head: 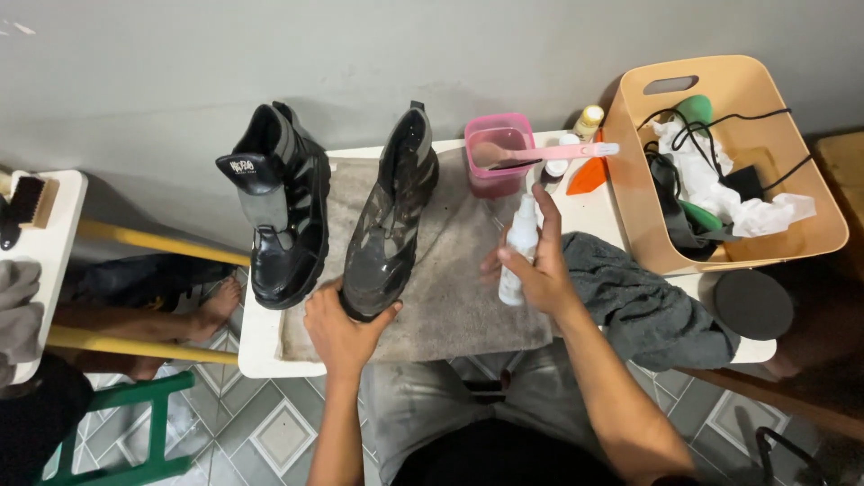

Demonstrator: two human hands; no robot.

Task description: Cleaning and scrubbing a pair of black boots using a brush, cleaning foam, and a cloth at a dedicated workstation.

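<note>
I see soft, even light from above, a bit dim, with a grey cast on the wall (432, 45). Glare streaks the boots (288, 225), and shadow pools under the worktop (594, 211). The bottom edge looks dark and slightly soft.

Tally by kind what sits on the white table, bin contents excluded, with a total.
Black boots: 2, the second gripped at the toe by the left hand
Cloths: 2
White spray bottle: 1, in the right hand
Pink cup: 1
Tan bin: 1
Total: 7
</note>
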